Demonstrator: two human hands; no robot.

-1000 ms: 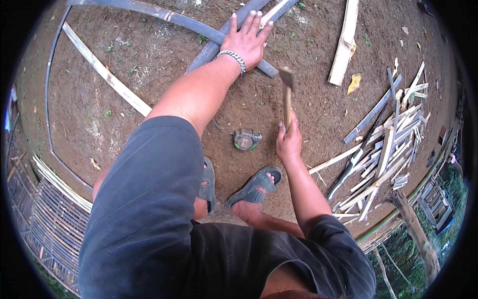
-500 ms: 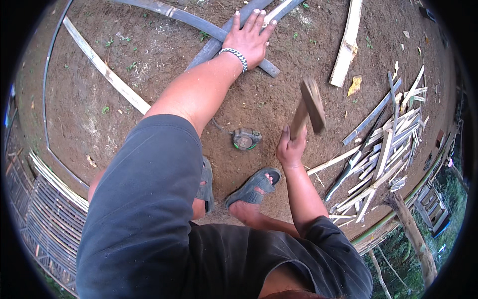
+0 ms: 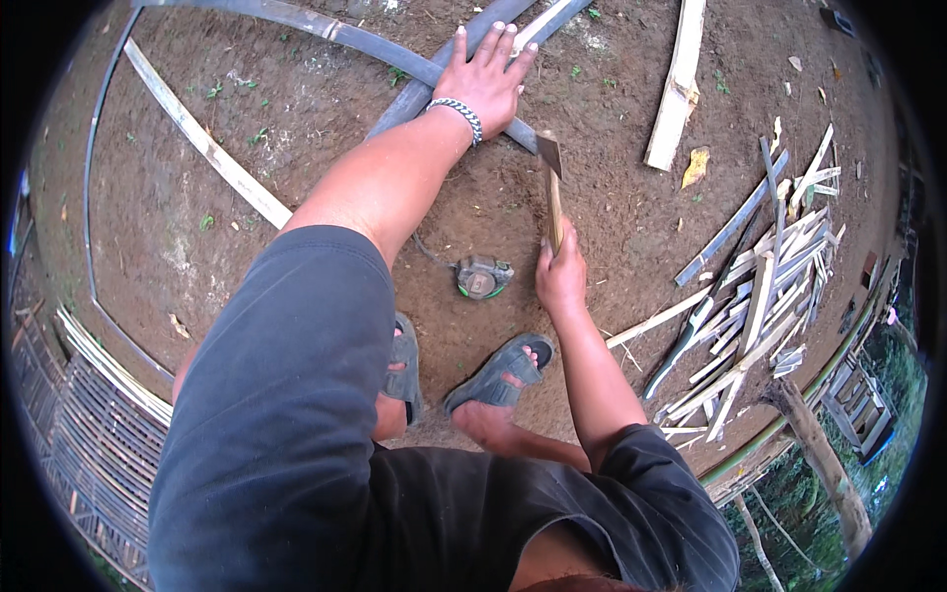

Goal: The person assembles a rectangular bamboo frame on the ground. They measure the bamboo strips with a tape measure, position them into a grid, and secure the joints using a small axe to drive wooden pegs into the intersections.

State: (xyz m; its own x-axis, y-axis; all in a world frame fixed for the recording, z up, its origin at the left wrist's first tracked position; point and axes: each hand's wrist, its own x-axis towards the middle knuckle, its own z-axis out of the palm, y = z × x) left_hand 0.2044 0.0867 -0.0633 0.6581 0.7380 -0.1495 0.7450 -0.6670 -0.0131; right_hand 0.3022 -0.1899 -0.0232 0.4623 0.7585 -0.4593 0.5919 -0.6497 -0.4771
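My left hand (image 3: 481, 87) lies flat with spread fingers over the spot where two dark bamboo slats (image 3: 385, 44) cross on the ground. It presses on them without gripping. Gripped in my right hand (image 3: 562, 276) is a wooden-handled tool (image 3: 553, 202) with a flat, dark metal head; I cannot tell whether it is a hammer or a hatchet. Its head is at the near right end of one slat; whether they touch is unclear. A tape measure (image 3: 481, 278), dark with green trim, rests on the soil between my hands and my feet.
To the right lies a heap of split bamboo pieces (image 3: 755, 306), with a long dark-handled blade (image 3: 691, 331) at its left side. Pale bamboo strips lie at the upper right (image 3: 679, 89) and left (image 3: 202, 138). A slatted bamboo panel (image 3: 109, 434) is at lower left.
My right hand has swung the tool up and to the left, bringing its head to the slat's end. My left hand stays on the slats.
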